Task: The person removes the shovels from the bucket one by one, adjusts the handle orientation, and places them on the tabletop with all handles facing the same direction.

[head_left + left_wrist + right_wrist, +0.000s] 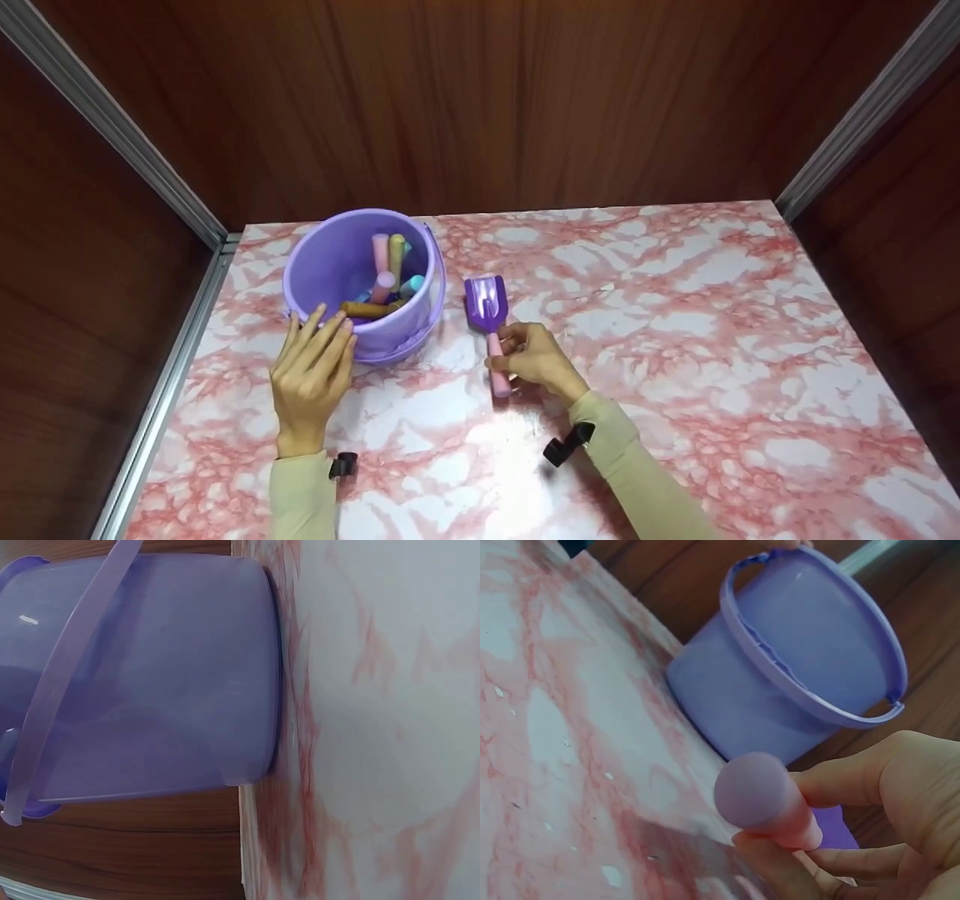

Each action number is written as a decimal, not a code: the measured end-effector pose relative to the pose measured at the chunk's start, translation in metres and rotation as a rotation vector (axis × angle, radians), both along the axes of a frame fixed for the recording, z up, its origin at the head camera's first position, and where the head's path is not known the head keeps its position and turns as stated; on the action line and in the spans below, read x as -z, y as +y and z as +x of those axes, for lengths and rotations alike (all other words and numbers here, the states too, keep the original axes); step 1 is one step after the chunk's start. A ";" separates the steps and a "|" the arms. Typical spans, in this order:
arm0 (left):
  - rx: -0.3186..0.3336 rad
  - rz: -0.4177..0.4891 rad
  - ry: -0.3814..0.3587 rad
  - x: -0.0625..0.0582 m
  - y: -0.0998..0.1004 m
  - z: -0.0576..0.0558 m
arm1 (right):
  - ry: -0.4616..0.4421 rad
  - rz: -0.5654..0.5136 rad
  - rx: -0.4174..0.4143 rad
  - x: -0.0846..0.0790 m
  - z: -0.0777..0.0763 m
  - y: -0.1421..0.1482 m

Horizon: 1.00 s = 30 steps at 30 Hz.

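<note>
A purple toy shovel point(486, 303) with a pink handle point(754, 791) is pinched between the thumb and fingers of my right hand point(541, 358). Its blade points toward the back wall. Left of it stands a purple bucket point(382, 341) holding several tools with pink, yellow, orange and teal handles; their lower ends are hidden inside. My left hand point(311, 379) rests its straight fingers on the bucket's near rim. In the left wrist view the bucket point(172, 675) fills the left side, its handle point(64, 667) hanging down along the outside.
The bucket stands on a table point(675, 360) with a red and white marbled top. A dark wooden panel point(495, 105) rises behind it, with side panels and metal rails point(862, 112) at both edges. Black bands point(568, 444) sit on both wrists.
</note>
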State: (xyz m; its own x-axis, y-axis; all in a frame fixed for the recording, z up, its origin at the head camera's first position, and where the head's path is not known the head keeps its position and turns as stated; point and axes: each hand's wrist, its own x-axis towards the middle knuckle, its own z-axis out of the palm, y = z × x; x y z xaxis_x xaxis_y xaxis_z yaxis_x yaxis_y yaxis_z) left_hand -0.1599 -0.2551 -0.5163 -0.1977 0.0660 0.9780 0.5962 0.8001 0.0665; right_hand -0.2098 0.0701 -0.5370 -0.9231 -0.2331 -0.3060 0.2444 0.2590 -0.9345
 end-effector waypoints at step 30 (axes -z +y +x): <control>0.008 0.011 0.003 0.001 0.000 -0.001 | 0.140 0.165 -0.053 0.005 0.002 -0.046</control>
